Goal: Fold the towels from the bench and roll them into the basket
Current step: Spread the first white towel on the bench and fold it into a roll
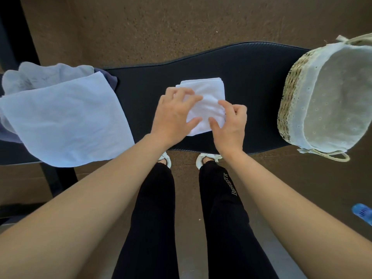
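Note:
A small white towel (207,101), folded into a narrow stack, lies in the middle of the black padded bench (251,81). My left hand (173,115) rests on its left side with fingers spread over the cloth and thumb at the near edge. My right hand (229,123) pinches the towel's near right part between thumb and curled fingers. A woven basket (289,93) with a pale fabric liner stands at the bench's right end, nothing visible inside. A pale blue towel (68,121) drapes over the bench's left end on top of a grey towel (40,77).
A darker purple-grey cloth (110,79) shows under the pile at left. My legs in black trousers and white shoes (209,158) stand close to the bench's near edge. A blue object (362,215) lies on the brown floor at right.

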